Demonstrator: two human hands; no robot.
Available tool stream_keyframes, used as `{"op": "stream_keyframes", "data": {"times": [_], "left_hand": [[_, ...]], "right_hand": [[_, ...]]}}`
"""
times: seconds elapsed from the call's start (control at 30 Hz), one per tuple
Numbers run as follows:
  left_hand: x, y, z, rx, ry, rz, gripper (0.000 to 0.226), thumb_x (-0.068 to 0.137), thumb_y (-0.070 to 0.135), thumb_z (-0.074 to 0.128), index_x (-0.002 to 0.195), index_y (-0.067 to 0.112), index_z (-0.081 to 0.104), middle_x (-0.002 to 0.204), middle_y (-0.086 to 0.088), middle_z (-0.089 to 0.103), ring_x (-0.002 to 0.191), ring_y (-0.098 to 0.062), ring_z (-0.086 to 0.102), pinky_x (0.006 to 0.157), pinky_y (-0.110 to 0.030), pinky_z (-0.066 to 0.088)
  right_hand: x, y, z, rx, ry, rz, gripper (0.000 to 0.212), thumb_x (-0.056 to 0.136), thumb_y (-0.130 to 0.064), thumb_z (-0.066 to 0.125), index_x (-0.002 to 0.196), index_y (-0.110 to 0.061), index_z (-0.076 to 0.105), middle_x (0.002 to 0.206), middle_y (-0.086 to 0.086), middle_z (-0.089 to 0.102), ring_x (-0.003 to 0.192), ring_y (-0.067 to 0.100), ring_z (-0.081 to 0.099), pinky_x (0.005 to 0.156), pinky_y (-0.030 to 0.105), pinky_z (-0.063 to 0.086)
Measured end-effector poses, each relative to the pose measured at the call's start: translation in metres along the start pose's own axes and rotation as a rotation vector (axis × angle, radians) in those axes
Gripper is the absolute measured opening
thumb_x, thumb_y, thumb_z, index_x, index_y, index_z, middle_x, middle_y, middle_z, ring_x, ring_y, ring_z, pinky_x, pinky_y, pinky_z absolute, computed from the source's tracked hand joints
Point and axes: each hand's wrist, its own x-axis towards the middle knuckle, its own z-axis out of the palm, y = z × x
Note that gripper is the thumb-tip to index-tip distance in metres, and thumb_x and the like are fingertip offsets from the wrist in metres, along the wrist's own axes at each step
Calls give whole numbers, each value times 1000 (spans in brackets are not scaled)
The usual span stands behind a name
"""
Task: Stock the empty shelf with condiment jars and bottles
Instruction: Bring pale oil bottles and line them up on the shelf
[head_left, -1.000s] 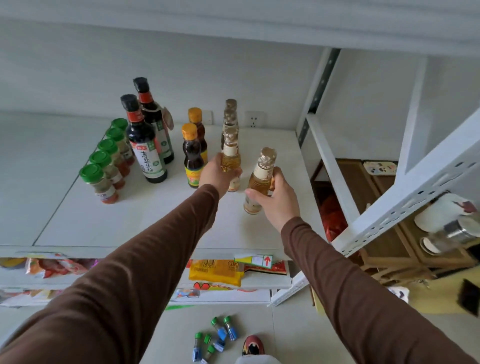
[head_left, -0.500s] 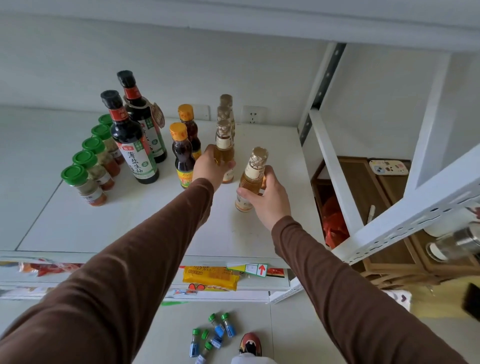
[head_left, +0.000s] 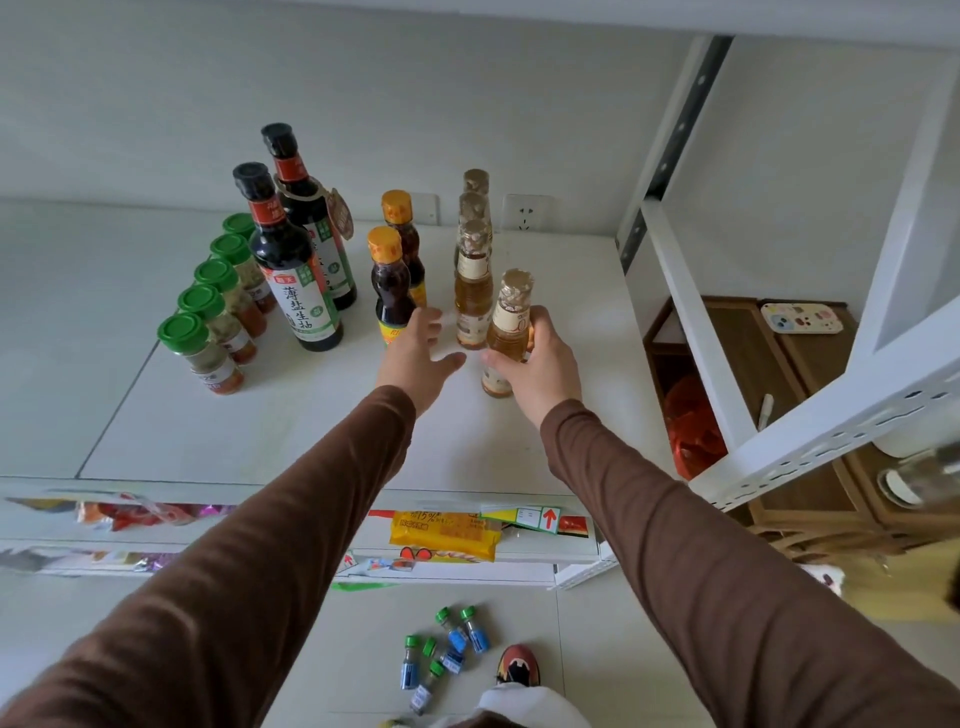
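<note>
On the white shelf stand rows of condiments: several green-capped spice jars at the left, two tall dark soy sauce bottles, two orange-capped dark bottles, and a line of amber bottles with gold caps. My right hand grips another amber bottle, standing at the front of that line, slightly right of it. My left hand hovers with fingers spread, just off the amber bottle ahead of it, holding nothing.
Several small blue-labelled, green-capped bottles lie on the floor beside my shoe. Lower shelves hold snack packets. White shelf uprights bound the right side, with a wooden rack beyond. A wall socket sits behind the bottles.
My left hand has let go of the amber bottle it held and pulled back, fingers spread. My right hand keeps its bottle, now set nearer the row.
</note>
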Motion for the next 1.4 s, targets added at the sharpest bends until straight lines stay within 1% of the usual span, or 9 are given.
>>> {"op": "stream_keyframes", "data": {"times": [0.17,0.3,0.4,0.53,0.67,0.77,1.07,1.23,1.4], "left_hand": [[-24,-18,-14,38,-16,-7,53,84,26,76,131,15,53,130,-5,61,118,-20,59,101,-35,48],[-32,-24,-23,39,-41,-15,50,85,28,75,129,16,55,129,-4,62,117,-20,59,102,-38,49],[-34,-31,-27,35,-54,-25,50,85,27,75,129,15,56,127,-4,63,116,-20,60,102,-39,49],[-36,-38,-29,29,-65,-32,49,85,27,76,128,16,57,125,-3,64,113,-19,61,101,-38,50],[-37,-45,-30,26,-72,-36,47,85,26,76,127,15,58,122,-2,65,110,-18,62,99,-34,50],[-37,-46,-30,24,-88,-41,48,85,26,76,128,16,57,122,-1,65,110,-18,62,99,-33,50],[-37,-44,-30,33,-123,-44,48,86,27,75,128,17,56,122,-1,64,110,-18,61,98,-33,50],[-38,-42,-29,24,-130,-50,48,86,27,75,129,17,56,122,-1,64,111,-18,61,99,-34,51],[-39,-39,-29,30,-136,-45,48,86,28,74,129,17,55,123,-1,64,111,-18,61,97,-32,51]], "right_hand": [[12,-14,24,-47,35,-16,52,75,-42,79,111,-20,50,107,-3,68,97,21,65,82,36,53],[21,-21,38,-67,49,-14,60,73,-45,80,117,-17,50,113,0,63,102,22,61,82,32,49],[26,-22,42,-77,40,-17,62,72,-46,81,116,-16,50,114,2,60,102,22,60,77,29,44],[32,-23,35,-59,-38,-22,62,72,-50,80,114,-16,50,114,1,62,100,19,60,79,29,45],[38,-25,17,-39,-161,-10,54,78,-53,75,114,-18,55,108,-6,63,96,13,60,79,26,43],[43,-24,9,-80,-207,-31,47,78,-53,74,107,-21,56,104,-8,63,95,13,60,77,25,41],[41,-27,10,-140,-135,-38,47,75,-57,76,97,-22,53,95,-9,62,87,13,58,73,28,41],[37,-33,14,-179,-86,-17,51,74,-60,75,92,-20,49,88,-7,59,80,15,57,66,28,38],[32,-36,18,-199,-49,-7,50,75,-59,75,91,-22,46,87,-9,56,80,16,56,69,28,39]]}}
